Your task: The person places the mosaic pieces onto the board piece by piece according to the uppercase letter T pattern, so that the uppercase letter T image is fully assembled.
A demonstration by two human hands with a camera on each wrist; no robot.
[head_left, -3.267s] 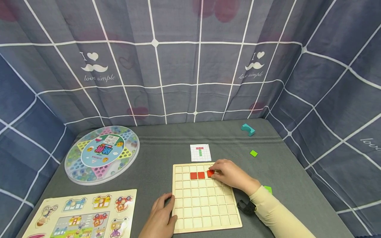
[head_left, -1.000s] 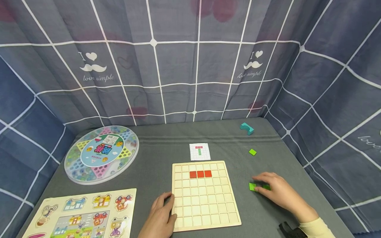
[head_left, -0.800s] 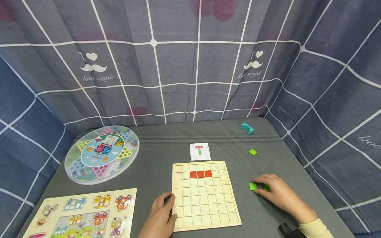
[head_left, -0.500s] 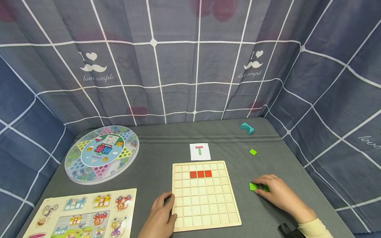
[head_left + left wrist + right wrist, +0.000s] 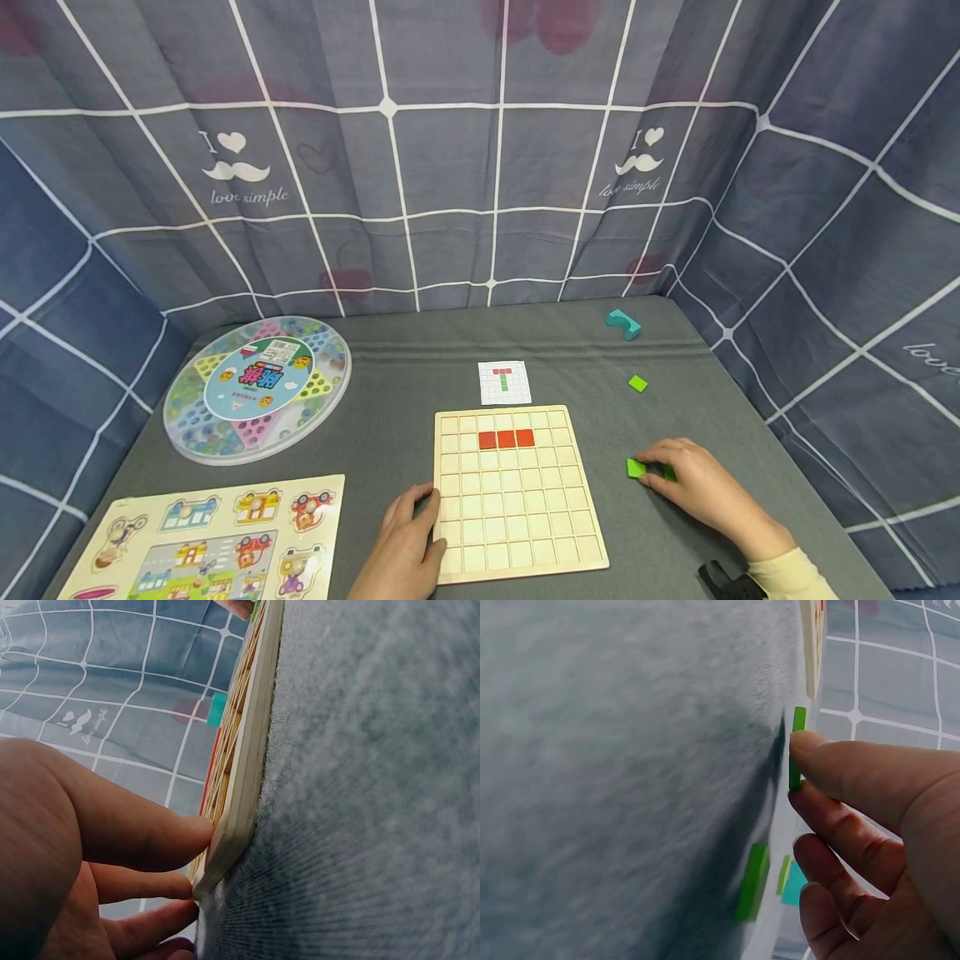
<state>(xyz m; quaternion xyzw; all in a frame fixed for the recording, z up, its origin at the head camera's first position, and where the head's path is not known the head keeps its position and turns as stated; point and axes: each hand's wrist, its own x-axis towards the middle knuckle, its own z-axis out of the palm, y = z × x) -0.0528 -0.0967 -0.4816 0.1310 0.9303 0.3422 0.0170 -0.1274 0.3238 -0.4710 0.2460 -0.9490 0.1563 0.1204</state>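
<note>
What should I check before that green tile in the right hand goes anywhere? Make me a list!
1. Green tile pinched between the right hand's thumb and a finger: ok.
2. Green tile lifted off the cloth: cannot tell, the views don't clearly show a gap.
3. Left hand touching the board's left edge: ok.
4. Three red tiles side by side in the board's squares: ok.
5. Pattern card uncovered, showing a green column under the middle red square: ok.
6. Green on the board under the middle red tile: not ok, none there yet.
</note>
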